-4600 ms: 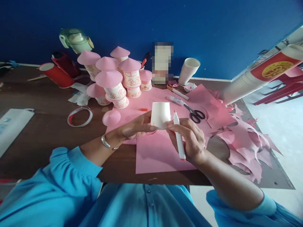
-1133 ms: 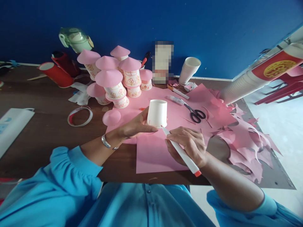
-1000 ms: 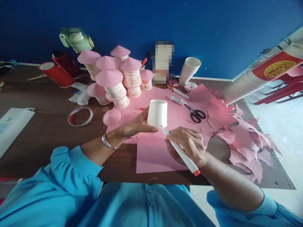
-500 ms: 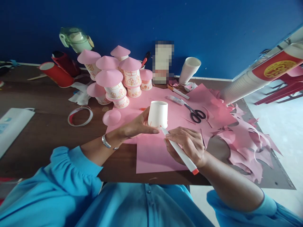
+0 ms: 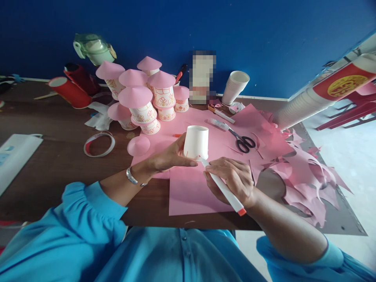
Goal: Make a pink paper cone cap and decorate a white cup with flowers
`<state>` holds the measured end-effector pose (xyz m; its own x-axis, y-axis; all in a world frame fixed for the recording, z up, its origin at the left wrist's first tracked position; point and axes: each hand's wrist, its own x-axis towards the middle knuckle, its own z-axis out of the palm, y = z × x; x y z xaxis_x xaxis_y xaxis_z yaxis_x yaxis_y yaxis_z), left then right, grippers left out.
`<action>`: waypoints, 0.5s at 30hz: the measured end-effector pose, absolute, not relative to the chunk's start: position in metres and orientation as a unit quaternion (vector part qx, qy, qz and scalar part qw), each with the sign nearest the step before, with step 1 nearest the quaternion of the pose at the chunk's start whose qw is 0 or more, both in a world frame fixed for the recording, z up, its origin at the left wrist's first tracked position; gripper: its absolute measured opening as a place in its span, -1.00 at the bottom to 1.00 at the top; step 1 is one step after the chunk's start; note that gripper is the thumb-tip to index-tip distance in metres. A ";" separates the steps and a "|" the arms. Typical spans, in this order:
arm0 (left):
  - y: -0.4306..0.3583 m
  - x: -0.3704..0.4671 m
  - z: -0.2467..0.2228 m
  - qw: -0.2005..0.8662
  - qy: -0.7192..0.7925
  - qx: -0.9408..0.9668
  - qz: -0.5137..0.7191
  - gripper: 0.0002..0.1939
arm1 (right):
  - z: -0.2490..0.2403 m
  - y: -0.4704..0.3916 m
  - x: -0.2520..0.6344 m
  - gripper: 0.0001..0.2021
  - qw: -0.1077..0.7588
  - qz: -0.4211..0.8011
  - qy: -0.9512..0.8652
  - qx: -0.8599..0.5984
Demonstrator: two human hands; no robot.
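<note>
An upside-down white paper cup [image 5: 197, 141] is held by my left hand [image 5: 172, 156], thumb along its lower rim and fingers behind its left side. A few small red strokes show near the rim. My right hand [image 5: 230, 178] grips a white marker [image 5: 225, 192] with an orange-red end, and its tip touches the cup low on the near side. Pink paper [image 5: 190, 196] lies beneath both hands. Behind to the left stand several drawn-on cups [image 5: 143, 113] with pink cone roofs [image 5: 135, 97].
Black-handled scissors [image 5: 245, 144], a glue tube [image 5: 217, 124] and another marker [image 5: 225, 115] lie right of the cup. Pink scraps [image 5: 305, 176] cover the right edge. A tape roll [image 5: 99, 144] and loose cone [image 5: 138, 146] lie left. Cup stacks [image 5: 235, 87] stand behind.
</note>
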<state>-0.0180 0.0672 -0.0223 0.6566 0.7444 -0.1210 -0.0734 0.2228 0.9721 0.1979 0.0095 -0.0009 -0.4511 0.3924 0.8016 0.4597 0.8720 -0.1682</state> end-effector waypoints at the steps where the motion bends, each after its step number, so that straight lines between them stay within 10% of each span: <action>1: 0.067 -0.018 -0.022 0.722 0.302 0.555 0.283 -0.19 | -0.001 0.009 0.198 -0.83 0.459 -0.038 -0.851 -0.252; 15: 0.067 -0.018 -0.022 0.722 0.308 0.553 0.281 -0.16 | -0.002 0.009 0.199 -0.80 0.452 -0.037 -0.853 -0.257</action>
